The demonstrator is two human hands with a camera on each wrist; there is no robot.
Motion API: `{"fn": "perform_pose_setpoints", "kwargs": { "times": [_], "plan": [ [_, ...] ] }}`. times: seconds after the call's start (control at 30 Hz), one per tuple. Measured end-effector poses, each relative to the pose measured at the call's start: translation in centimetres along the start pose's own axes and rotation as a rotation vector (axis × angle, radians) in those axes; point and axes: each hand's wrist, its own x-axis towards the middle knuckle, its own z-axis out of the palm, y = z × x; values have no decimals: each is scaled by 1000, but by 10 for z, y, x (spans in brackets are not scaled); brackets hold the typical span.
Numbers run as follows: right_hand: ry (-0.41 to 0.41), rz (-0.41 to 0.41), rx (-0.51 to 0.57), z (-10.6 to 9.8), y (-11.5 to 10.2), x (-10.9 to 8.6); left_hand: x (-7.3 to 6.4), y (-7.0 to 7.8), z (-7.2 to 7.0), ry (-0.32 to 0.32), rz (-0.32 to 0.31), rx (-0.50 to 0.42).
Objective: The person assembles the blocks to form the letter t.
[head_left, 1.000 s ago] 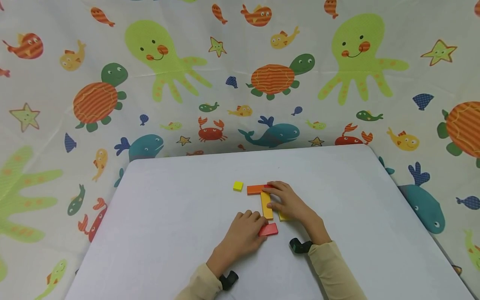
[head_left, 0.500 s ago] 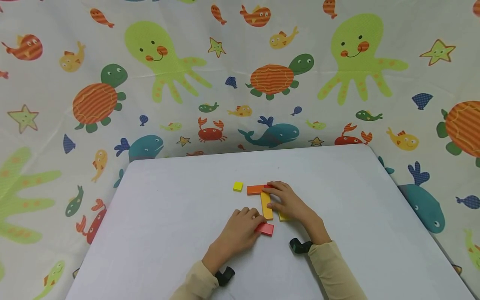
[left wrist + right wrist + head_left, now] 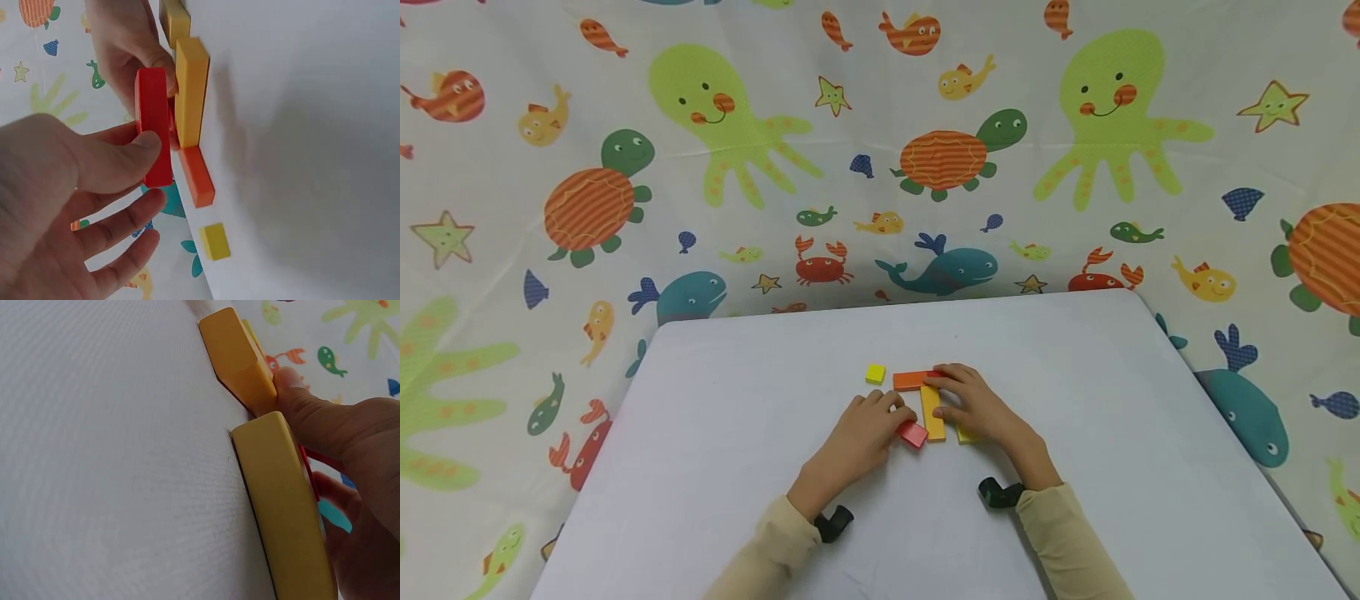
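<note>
My left hand [image 3: 857,429] pinches a red block [image 3: 156,106] between thumb and fingers, its remaining fingers spread. The block is beside a long orange-yellow block [image 3: 932,417]. My right hand [image 3: 981,408] rests at the block group: its thumb touches the orange-yellow block's side, and a fingertip reaches another red block [image 3: 935,374], mostly hidden. That red block adjoins the right end of an orange block [image 3: 909,381]. Partly under the right hand lies a second long yellow block [image 3: 281,500]. Left of the orange block sits a small yellow block [image 3: 876,373].
A white table [image 3: 760,400] carries the blocks. Behind it hangs a sea-animal cloth [image 3: 850,175]. Black wrist cameras sit at the left wrist [image 3: 834,524] and the right wrist [image 3: 999,493].
My left hand has moved up and left with the red block, which has turned from nearly level to slanting. My right hand and the other blocks have stayed in place.
</note>
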Motion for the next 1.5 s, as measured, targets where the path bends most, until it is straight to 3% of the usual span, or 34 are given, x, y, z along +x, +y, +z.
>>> {"fn": "perform_pose_setpoints", "kwargs": {
  "times": [0.33,0.67,0.9,1.23,1.5],
  "plan": [
    [2,-18,13,1,1,-2,26,-38,-23,-15,1,-103],
    [-6,-10,18,0,3,-1,63,-70,-41,-37,21,-179],
    [-9,2,18,0,3,-1,83,-79,-40,-67,57,-174],
    [-14,0,18,0,2,-1,111,-92,-38,-114,36,-170],
    [-12,-9,9,-1,2,0,131,-96,-25,-142,116,-107]
  ]
}}
